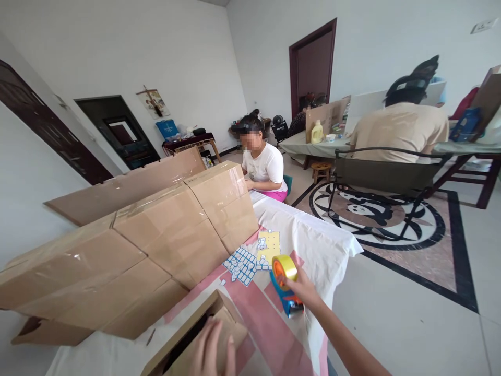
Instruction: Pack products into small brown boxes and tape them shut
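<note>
My right hand (303,287) is closed round a tape dispenser (287,305), blue and orange with a roll of yellow tape, at the table's right side. Below it to the left, an open cardboard box (233,318) lies near the front edge, with a dark gap along its top. On that box rests my left hand (213,347), fingers stretched out and a little apart over the cardboard beside the gap. The lower part of this hand is cut off by the bottom of the view.
A row of taped cardboard boxes (172,235) stands along the table's left side. Blue-and-white stickers (242,265) and a yellow sheet (270,243) lie on the white and pink cloth (313,230). A person (264,167) sits at the far end; another (399,125) sits at a table behind.
</note>
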The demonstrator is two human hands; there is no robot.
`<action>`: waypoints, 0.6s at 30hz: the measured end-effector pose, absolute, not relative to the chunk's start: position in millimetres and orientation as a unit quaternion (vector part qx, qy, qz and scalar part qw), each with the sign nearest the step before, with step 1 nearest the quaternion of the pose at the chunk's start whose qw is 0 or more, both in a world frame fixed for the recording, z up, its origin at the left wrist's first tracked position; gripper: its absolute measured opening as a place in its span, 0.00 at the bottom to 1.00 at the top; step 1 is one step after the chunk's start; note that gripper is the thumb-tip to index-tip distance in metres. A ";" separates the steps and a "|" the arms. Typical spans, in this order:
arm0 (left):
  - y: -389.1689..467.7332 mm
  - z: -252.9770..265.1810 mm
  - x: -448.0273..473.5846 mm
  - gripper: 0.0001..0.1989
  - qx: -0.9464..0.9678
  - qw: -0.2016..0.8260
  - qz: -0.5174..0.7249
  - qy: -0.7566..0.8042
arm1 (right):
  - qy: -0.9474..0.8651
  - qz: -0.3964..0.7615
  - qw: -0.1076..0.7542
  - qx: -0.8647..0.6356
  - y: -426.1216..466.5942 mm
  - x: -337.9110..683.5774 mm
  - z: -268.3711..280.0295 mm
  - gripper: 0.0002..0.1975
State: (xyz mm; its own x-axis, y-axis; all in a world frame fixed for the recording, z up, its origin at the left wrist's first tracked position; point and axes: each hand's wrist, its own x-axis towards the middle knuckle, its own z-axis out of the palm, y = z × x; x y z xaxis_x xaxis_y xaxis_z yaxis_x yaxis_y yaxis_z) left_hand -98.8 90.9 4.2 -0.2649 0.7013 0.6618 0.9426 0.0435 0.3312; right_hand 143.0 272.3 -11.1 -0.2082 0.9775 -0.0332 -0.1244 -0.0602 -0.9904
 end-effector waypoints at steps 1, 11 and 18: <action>100.8 6.9 -84.4 0.16 -0.602 0.138 -0.388 -0.684 | -0.499 0.624 0.457 -0.391 260.5 142.9 -7.7 0.21; 148.1 18.8 -4.3 0.40 -0.629 -0.340 -0.413 -0.564 | -0.541 0.704 0.363 -0.284 180.9 161.8 2.8 0.39; 142.3 9.4 -5.9 0.54 -0.493 -0.561 -0.538 -0.390 | -0.641 0.605 0.355 -0.311 169.4 180.3 -14.9 0.31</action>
